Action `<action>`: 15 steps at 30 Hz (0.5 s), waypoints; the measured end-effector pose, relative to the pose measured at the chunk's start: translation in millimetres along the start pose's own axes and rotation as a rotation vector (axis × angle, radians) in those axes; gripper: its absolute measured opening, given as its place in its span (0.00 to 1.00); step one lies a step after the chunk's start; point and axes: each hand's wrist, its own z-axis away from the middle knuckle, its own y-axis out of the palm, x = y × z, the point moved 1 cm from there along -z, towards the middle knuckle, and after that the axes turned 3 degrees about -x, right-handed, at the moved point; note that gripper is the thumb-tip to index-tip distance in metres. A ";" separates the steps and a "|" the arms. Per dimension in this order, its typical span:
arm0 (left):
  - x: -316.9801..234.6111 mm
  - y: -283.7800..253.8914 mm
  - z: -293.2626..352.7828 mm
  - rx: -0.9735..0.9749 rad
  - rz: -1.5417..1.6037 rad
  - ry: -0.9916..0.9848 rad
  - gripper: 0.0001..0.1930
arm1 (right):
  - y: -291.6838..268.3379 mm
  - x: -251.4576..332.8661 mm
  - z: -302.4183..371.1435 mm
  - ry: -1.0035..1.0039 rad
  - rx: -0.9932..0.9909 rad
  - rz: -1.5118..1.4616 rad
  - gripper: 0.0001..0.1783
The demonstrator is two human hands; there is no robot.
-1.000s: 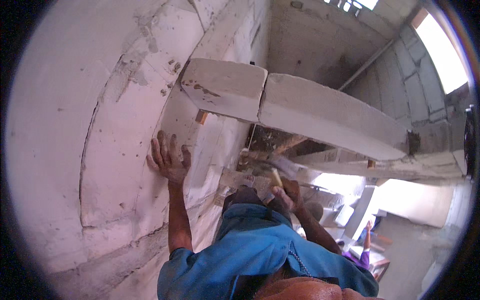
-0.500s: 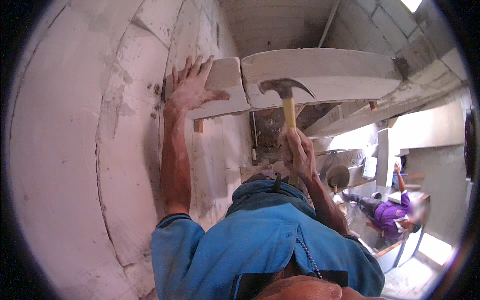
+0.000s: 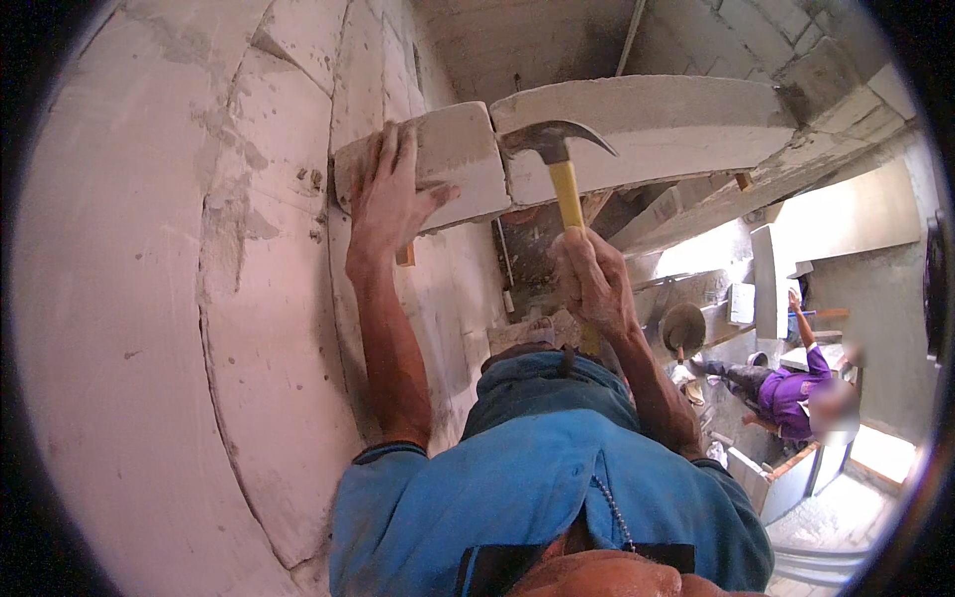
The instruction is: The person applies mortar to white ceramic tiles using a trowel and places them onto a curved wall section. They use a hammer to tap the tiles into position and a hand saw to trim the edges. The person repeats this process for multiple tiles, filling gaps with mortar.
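Note:
My left hand lies against a short pale block at the left wall, fingers stretched up over its face and thumb apart. In my right hand is a claw hammer with a yellow handle and dark metal head, my fingers wrapped round the lower handle. The hammer's head is in front of a long pale block, near the narrow joint between the two blocks. From this view I cannot tell whether the head touches the block.
A pale block wall rises close on my left. Small wooden pieces show under the blocks. Lower right, a person in a purple shirt raises an arm beside an upright pale slab. A round bucket stands nearer.
The hammer's head has shifted slightly left and up toward the joint. My left hand's fingers have drawn closer together on the short block. The view has tilted a little.

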 end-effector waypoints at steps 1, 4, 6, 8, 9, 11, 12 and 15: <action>-4.3 -4.5 9.8 0.005 0.033 -0.058 0.48 | 2.4 2.3 -4.3 -0.063 0.006 0.063 0.21; -7.7 -22.4 48.5 -0.012 0.085 -0.203 0.39 | 21.2 7.8 -15.2 -0.214 0.041 0.237 0.21; 1.8 -16.9 69.9 -0.081 0.125 -0.272 0.35 | 38.2 10.7 -20.9 -0.263 0.081 0.397 0.21; 7.9 -12.5 74.6 -0.096 0.067 -0.199 0.33 | 53.0 12.3 -29.9 -0.272 0.110 0.515 0.22; 10.7 -11.7 75.4 -0.109 0.037 -0.167 0.32 | 58.4 12.4 -32.0 -0.279 0.130 0.574 0.22; 14.1 -17.8 74.3 -0.058 0.037 -0.133 0.32 | 65.7 12.2 -30.7 -0.274 0.122 0.564 0.23; 15.7 -22.6 73.8 -0.035 0.034 -0.123 0.32 | 69.6 12.4 -29.4 -0.274 0.125 0.558 0.24; 15.0 -28.5 71.4 0.008 0.013 -0.121 0.32 | 77.9 11.9 -22.7 -0.312 0.051 0.580 0.25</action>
